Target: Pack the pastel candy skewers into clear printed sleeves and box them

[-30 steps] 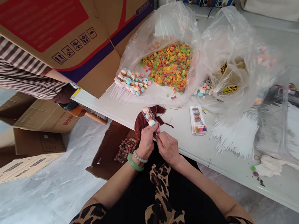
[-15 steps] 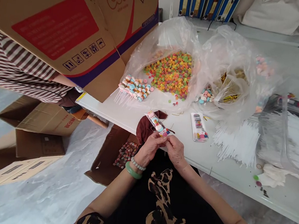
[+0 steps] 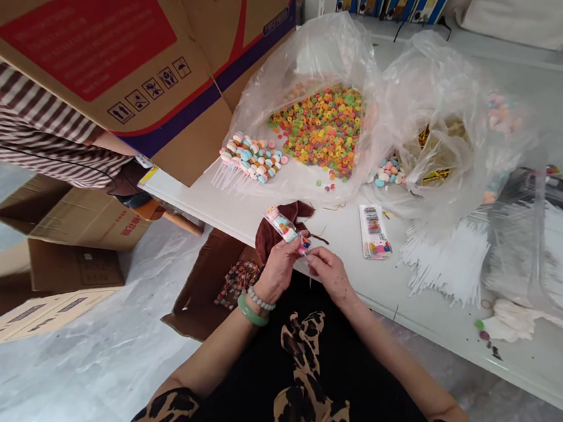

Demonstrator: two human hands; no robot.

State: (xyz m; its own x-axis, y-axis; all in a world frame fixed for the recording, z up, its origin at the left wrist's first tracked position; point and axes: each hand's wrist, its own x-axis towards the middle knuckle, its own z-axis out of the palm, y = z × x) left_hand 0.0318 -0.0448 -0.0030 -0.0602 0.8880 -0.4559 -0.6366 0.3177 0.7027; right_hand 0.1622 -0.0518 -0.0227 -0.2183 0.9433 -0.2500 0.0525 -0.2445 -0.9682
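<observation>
My left hand is closed round the lower part of a wrapped candy skewer, pastel sweets in a clear printed sleeve tilted up to the left. Fingers of my right hand pinch the skewer's lower end; the exact grip is too small to make out. Beneath the skewer, a dark brown cloth lies on the table edge. A flat stack of printed clear sleeves rests to the right. Candy skewers on white sticks lie at the left, by a bag of colourful ring sweets.
A large cardboard box stands on the table's left. White sticks are piled at right beside a clear plastic container. An open carton holding wrapped skewers sits below the table edge. Someone's striped sleeve shows at left.
Both hands have shifted slightly with the skewer, which moved a little left in view. My right fingers have drawn slightly apart from my left hand. The whole view has tilted slightly.
</observation>
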